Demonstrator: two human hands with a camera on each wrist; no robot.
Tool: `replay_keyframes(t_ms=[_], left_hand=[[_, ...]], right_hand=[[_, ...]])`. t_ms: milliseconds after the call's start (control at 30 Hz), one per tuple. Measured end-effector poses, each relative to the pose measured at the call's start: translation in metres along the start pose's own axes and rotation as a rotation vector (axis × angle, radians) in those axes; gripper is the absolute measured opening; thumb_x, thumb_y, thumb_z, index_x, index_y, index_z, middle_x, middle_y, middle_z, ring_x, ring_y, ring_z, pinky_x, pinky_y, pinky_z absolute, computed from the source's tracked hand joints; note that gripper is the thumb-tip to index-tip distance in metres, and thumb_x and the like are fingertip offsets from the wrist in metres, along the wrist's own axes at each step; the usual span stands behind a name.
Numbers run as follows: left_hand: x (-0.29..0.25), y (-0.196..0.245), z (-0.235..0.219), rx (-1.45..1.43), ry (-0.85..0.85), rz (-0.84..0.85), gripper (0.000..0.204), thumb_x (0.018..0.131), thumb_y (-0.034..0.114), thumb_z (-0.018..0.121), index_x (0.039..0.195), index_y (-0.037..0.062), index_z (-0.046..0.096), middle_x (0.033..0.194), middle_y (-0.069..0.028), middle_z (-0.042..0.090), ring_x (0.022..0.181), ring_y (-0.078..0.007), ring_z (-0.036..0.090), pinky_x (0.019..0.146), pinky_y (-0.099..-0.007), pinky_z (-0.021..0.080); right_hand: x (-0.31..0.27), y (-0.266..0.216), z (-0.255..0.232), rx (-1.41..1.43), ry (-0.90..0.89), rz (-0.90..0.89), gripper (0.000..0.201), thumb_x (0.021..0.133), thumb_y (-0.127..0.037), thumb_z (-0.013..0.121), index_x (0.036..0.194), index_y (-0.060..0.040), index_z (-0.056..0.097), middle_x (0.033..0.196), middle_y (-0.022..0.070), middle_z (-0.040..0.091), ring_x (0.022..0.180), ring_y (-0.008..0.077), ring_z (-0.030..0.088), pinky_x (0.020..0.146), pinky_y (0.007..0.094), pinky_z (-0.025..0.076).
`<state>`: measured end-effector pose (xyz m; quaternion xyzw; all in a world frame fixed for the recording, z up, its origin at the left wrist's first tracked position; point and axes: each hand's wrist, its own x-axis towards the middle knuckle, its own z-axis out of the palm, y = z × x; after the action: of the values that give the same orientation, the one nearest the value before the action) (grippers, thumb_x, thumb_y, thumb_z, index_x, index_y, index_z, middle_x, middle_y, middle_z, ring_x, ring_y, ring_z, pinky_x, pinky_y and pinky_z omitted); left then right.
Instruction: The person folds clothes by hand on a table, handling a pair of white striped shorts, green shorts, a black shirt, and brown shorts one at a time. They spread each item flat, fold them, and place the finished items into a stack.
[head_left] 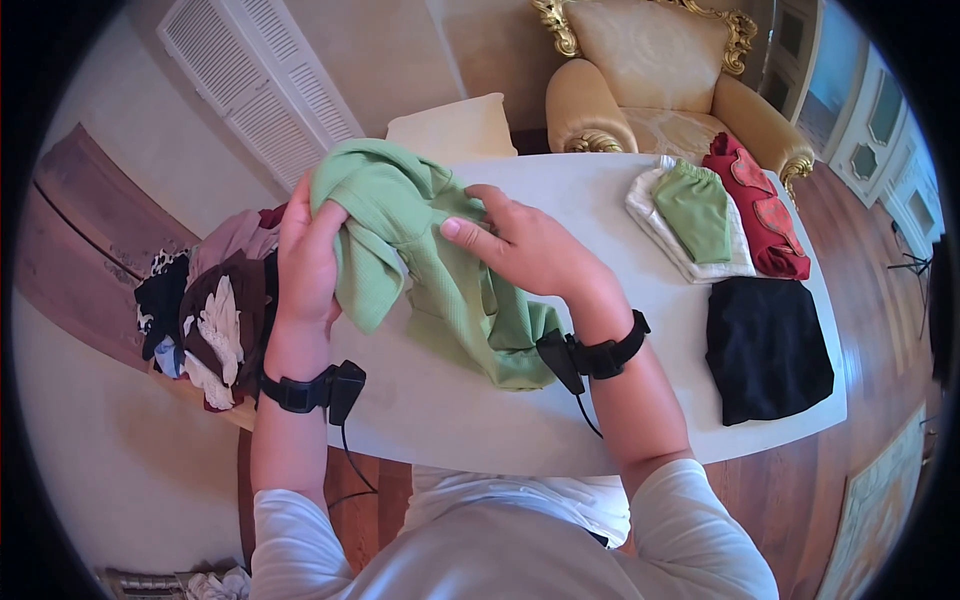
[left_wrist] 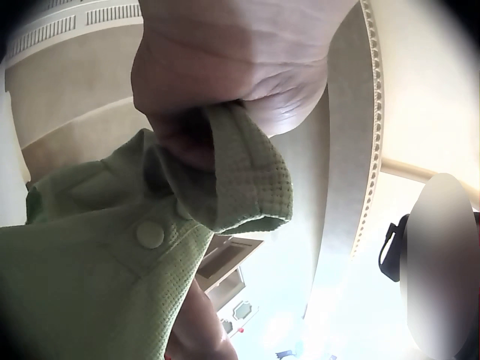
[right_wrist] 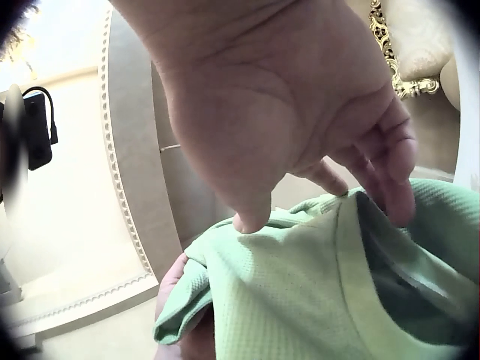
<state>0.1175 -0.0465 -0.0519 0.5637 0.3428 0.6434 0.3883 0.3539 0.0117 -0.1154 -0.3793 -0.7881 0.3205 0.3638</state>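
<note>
A light green waffle-knit top is lifted over the white table, and its lower part trails onto the tabletop. Its left end is gripped by my left hand, with the thumb curled over the cloth. In the left wrist view, a hemmed edge of the top folds around that hand's fingers, beside a round button. My right hand touches the top's right side with its fingers and thumb spread apart. In the right wrist view, those fingers reach over a banded opening in the fabric.
On the table's right lie small green shorts on white folded cloth, a red garment and a folded black garment. Piled clothes sit at left. A gold armchair stands beyond.
</note>
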Motion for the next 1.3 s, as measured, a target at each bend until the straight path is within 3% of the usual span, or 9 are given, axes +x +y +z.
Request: replay_keyframes(t_ms=[167,367,467,600,767,867,1033,1133,1300], left_hand=[[-0.007,0.009,-0.006,0.016,-0.013,-0.013,0.038,0.105,0.005,0.051,0.142,-0.0002,0.055,0.129,-0.0108,0.067,0.117,-0.0176,0.065,0.103,-0.0326,0.052],[-0.007,0.007,-0.048,0.410,-0.094,-0.038,0.055,0.095,0.008,0.065,0.149,0.0013,0.051,0.144,-0.0139,0.059,0.134,-0.0207,0.055,0.115,-0.0355,0.043],[-0.006,0.008,-0.041,0.534,-0.069,0.010,0.071,0.090,0.013,0.075,0.155,0.0021,0.047,0.153,-0.0155,0.052,0.144,-0.0237,0.048,0.121,-0.0382,0.035],[-0.003,0.009,-0.018,0.740,-0.435,0.003,0.088,0.083,0.019,0.086,0.158,0.0031,0.044,0.160,-0.0136,0.048,0.150,-0.0236,0.042,0.124,-0.0367,0.031],[0.002,0.016,-0.001,0.774,-0.648,-0.399,0.047,0.093,0.012,0.079,0.136,0.0000,0.066,0.123,-0.0056,0.071,0.113,-0.0116,0.063,0.099,-0.0291,0.050],[-0.001,0.017,0.006,0.619,-0.411,-0.185,0.030,0.100,0.012,0.072,0.127,-0.0005,0.070,0.105,0.0005,0.074,0.097,-0.0060,0.063,0.088,-0.0267,0.052],[0.010,0.020,-0.006,0.392,-0.222,-0.047,0.029,0.103,0.014,0.070,0.129,0.0004,0.070,0.110,-0.0004,0.074,0.100,-0.0077,0.065,0.090,-0.0275,0.053],[0.010,0.028,-0.017,0.345,-0.173,-0.070,0.030,0.102,0.013,0.070,0.130,0.0003,0.070,0.112,-0.0013,0.074,0.102,-0.0086,0.067,0.091,-0.0278,0.053],[0.007,0.036,-0.030,0.329,-0.097,-0.086,0.031,0.101,0.012,0.072,0.128,-0.0023,0.069,0.116,-0.0044,0.074,0.102,-0.0093,0.068,0.093,-0.0273,0.054]], right_hand=[[0.001,0.000,0.001,-0.001,-0.107,-0.056,0.047,0.096,-0.030,0.076,0.129,0.0009,0.063,0.108,0.0253,0.073,0.103,0.0418,0.071,0.093,0.0442,0.054],[0.004,0.000,-0.002,0.346,0.128,-0.205,0.022,0.091,-0.011,0.073,0.110,0.0001,0.068,0.087,0.0172,0.068,0.081,0.0328,0.066,0.080,0.0388,0.054],[0.001,-0.012,-0.004,0.419,0.047,-0.233,0.018,0.097,0.001,0.066,0.115,-0.0001,0.068,0.092,0.0025,0.065,0.086,0.0094,0.058,0.080,0.0268,0.051],[-0.003,-0.019,0.005,0.470,-0.024,-0.420,0.020,0.098,0.002,0.066,0.118,-0.0014,0.068,0.092,0.0012,0.066,0.085,0.0092,0.059,0.079,0.0269,0.051],[-0.011,-0.036,-0.003,0.498,-0.018,-0.355,0.023,0.095,-0.004,0.073,0.118,-0.0024,0.068,0.091,-0.0005,0.066,0.082,0.0090,0.059,0.076,0.0266,0.050],[-0.007,-0.032,-0.011,0.337,0.163,-0.204,0.033,0.092,-0.013,0.080,0.120,-0.0028,0.068,0.096,0.0002,0.070,0.086,0.0085,0.063,0.078,0.0262,0.051],[-0.015,-0.014,-0.031,0.001,-0.166,-0.170,0.043,0.087,-0.019,0.083,0.122,0.0013,0.067,0.098,0.0126,0.070,0.090,0.0182,0.067,0.083,0.0338,0.053],[-0.007,-0.013,-0.035,0.085,-0.037,-0.039,0.032,0.088,-0.011,0.079,0.117,-0.0003,0.072,0.099,0.0103,0.072,0.095,0.0158,0.068,0.085,0.0320,0.054],[-0.002,0.003,-0.039,0.269,0.476,-0.263,0.018,0.090,-0.003,0.074,0.108,0.0002,0.074,0.094,0.0087,0.073,0.087,0.0178,0.068,0.080,0.0319,0.054]])
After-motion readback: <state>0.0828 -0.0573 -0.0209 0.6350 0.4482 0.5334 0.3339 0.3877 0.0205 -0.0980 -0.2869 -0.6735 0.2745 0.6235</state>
